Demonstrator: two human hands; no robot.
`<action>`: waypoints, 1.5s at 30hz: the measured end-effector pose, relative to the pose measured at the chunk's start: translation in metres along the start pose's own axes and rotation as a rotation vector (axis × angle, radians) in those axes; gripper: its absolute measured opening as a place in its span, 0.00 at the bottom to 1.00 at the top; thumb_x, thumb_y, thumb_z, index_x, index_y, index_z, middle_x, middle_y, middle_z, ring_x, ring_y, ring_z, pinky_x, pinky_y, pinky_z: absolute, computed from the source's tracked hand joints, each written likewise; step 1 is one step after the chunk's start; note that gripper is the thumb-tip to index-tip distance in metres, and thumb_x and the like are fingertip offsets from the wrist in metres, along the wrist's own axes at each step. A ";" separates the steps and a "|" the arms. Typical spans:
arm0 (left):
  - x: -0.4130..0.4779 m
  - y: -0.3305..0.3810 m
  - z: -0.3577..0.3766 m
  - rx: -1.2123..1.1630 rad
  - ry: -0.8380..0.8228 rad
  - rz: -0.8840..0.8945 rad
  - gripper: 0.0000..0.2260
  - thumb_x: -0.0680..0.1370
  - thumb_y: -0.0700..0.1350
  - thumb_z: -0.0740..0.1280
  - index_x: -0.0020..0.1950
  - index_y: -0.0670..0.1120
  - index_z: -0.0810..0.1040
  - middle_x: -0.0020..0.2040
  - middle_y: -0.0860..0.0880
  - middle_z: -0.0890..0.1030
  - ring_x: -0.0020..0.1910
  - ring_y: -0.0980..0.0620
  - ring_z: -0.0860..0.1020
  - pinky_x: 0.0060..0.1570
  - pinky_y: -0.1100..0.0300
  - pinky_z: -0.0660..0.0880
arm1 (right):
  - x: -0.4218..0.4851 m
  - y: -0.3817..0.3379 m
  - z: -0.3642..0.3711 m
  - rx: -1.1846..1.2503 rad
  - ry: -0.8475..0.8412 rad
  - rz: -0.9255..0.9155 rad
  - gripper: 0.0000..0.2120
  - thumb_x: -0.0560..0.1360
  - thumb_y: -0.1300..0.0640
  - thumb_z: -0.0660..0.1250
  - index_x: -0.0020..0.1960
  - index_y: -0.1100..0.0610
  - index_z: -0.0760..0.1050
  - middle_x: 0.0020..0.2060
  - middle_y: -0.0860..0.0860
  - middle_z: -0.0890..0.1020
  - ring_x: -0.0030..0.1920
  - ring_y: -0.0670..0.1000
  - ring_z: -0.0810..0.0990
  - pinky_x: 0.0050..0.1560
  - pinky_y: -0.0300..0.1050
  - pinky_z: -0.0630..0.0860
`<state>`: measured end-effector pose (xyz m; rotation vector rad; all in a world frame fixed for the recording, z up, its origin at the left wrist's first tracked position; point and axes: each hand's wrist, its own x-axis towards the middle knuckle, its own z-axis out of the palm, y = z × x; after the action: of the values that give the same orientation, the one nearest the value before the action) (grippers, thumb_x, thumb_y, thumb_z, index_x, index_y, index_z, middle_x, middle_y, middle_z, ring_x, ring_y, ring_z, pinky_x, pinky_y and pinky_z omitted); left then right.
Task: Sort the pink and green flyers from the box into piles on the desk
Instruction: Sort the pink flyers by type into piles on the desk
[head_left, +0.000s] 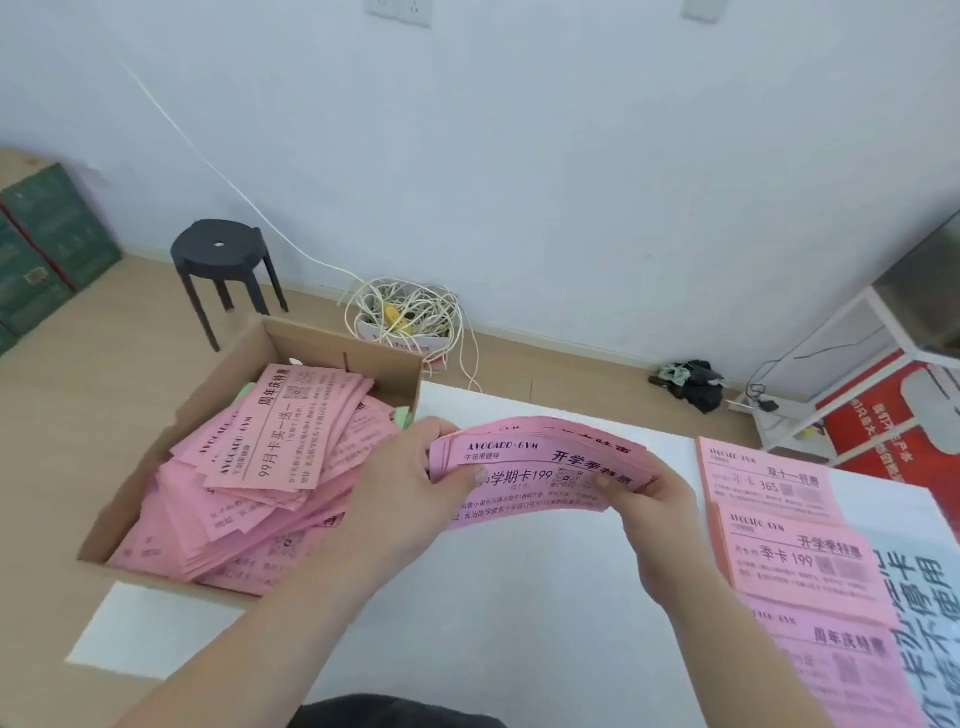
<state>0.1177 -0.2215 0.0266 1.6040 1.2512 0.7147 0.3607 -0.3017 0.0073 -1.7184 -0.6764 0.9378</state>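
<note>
While the desk (519, 597) carries the box (332, 348) of loose flyers (270, 467) at its left edge and pink piles (800, 556) at right, a bowed pink stack (540, 467) hangs between them, its ends pinched by the left hand (410, 483) and right hand (654, 514). Risk: bowed sheets may fan, slip, and mix with sorted piles.

One brown cardboard box (332, 343) sits at 9 o'clock on the single white worktop (519, 597). The loose pink paper flyers (275, 452) inside it are too many to count. Two slivers of green paper (402, 415) show among them. Two grips, the left grip (410, 483) and the right grip (660, 514), share one curved bundle of pink flyers (540, 467) at centre. Three piles of pink flyers (800, 566) lie in a column at 3 to 4 o'clock. One round black plastic stool (218, 249) stands at 11 o'clock.
</note>
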 end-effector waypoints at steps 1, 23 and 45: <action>0.001 -0.004 0.016 -0.012 -0.016 -0.021 0.07 0.74 0.50 0.76 0.48 0.55 0.81 0.40 0.54 0.85 0.39 0.51 0.83 0.42 0.51 0.80 | -0.002 0.013 -0.010 0.036 0.047 0.012 0.12 0.76 0.69 0.71 0.52 0.54 0.84 0.49 0.52 0.88 0.56 0.58 0.84 0.58 0.54 0.78; 0.023 -0.074 0.106 0.039 -0.279 -0.260 0.19 0.80 0.34 0.59 0.66 0.53 0.74 0.60 0.56 0.81 0.62 0.57 0.77 0.52 0.68 0.71 | 0.002 0.087 -0.035 -0.114 0.138 0.185 0.13 0.82 0.65 0.61 0.57 0.48 0.76 0.51 0.45 0.83 0.52 0.45 0.78 0.45 0.38 0.73; 0.016 -0.027 0.161 -0.045 -0.677 -0.315 0.14 0.85 0.40 0.60 0.62 0.56 0.79 0.58 0.57 0.85 0.58 0.33 0.79 0.45 0.54 0.79 | -0.047 0.079 -0.135 -0.105 0.146 0.287 0.08 0.84 0.62 0.60 0.56 0.53 0.76 0.49 0.51 0.84 0.38 0.51 0.75 0.36 0.40 0.74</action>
<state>0.2511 -0.2574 -0.0607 1.3929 0.9332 -0.0139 0.4491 -0.4337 -0.0308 -1.9926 -0.3948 0.9740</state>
